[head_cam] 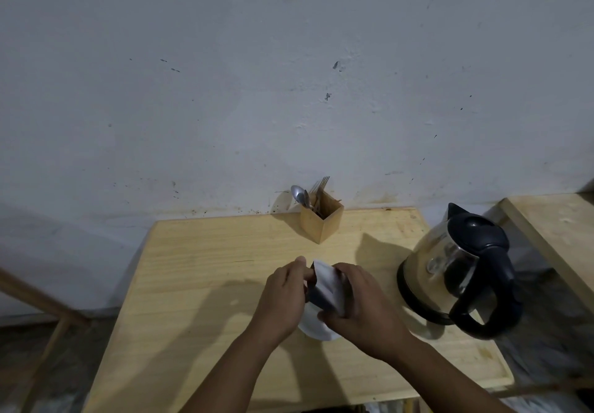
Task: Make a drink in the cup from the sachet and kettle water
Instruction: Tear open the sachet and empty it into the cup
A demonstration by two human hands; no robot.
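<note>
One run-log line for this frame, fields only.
stage: sachet handling | both hands: left hand, right hand on sachet above cup | kettle: untouched, right

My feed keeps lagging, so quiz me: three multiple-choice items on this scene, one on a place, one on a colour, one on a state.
1. Where does the kettle stand?
A. to the person's right on the table
B. on the floor
C. against the wall behind the holder

2. What colour is the kettle's handle?
A. red
B. black
C. white

3. What are the hands doing?
A. resting flat on the table
B. lifting the kettle
C. both holding the sachet over the cup

Answers:
1 A: it sits near the table's right edge.
2 B: handle and lid are black.
3 C: the left hand and right hand each have a grip on the sachet, with the white cup below.
</note>
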